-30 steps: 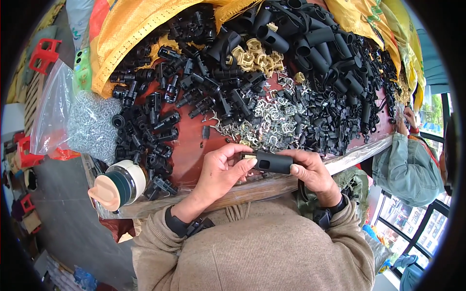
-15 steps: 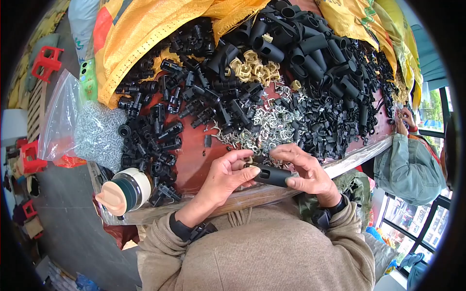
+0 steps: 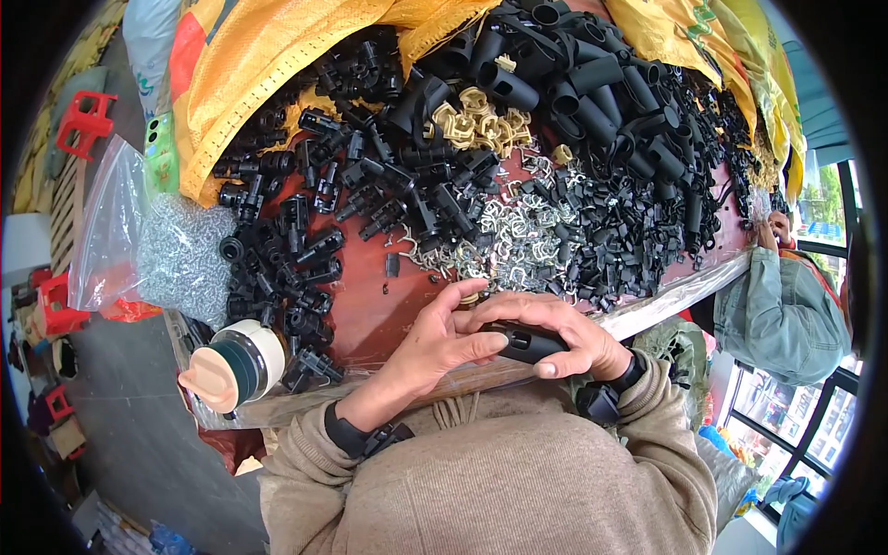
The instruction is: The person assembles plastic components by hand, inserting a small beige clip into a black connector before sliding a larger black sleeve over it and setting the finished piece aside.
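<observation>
Above the table's near edge I hold a black slotted plastic tube [image 3: 535, 343] in both hands. My left hand [image 3: 433, 339] is closed on its left end, thumb along the near side. My right hand [image 3: 572, 331] wraps over the top and far side, its thumb low at the right end. A bit of something tan [image 3: 470, 299] shows by my left fingers; I cannot make out what it is. Just beyond my hands lie a heap of small silvery metal clips [image 3: 523, 231] and a pile of small black parts [image 3: 615, 236].
Larger black tubes [image 3: 597, 74] and tan parts [image 3: 481, 125] are heaped at the back. Black assemblies [image 3: 296, 222] lie left, beside a bag of small silvery pieces [image 3: 185, 250] and a cup with a peach lid [image 3: 222, 375]. Another person [image 3: 777, 301] works at right.
My right fingers have come down over the tube and moved left toward my left hand. The tube has shifted slightly right and is now more covered.
</observation>
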